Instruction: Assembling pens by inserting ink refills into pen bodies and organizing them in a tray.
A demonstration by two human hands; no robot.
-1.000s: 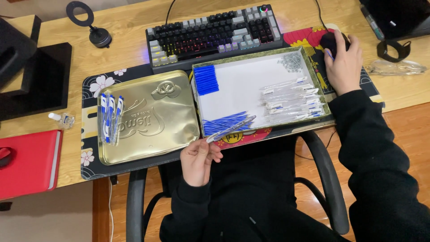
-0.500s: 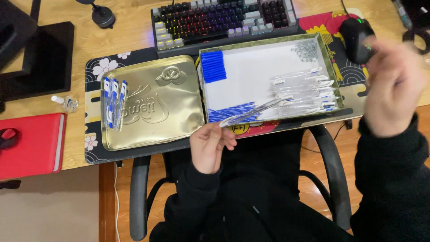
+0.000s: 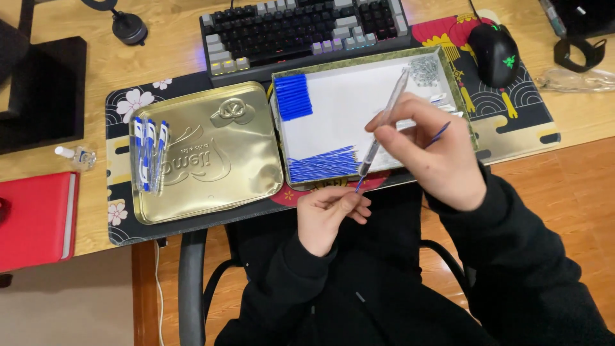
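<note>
Raised from the mouse, right hand [image 3: 435, 160] fingers gripped a light, slippery, brittle clear pen barrel [image 3: 382, 122] mid-shaft, while left hand [image 3: 330, 214] fingers pinched the thin, bendy blue refill [image 3: 359, 186] just below.

2 bare hands [image 3: 333, 214], long black sleeves, black top

clear pen barrel [image 3: 383, 120] | tilted, held aloft (over tray) | blue refill [image 3: 359, 184] at lower end

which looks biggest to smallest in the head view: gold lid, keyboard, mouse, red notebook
1. gold lid
2. keyboard, though its top edge is cut off by the frame
3. red notebook, also cut off at the left, so its rank against the keyboard is unsure
4. mouse
</note>
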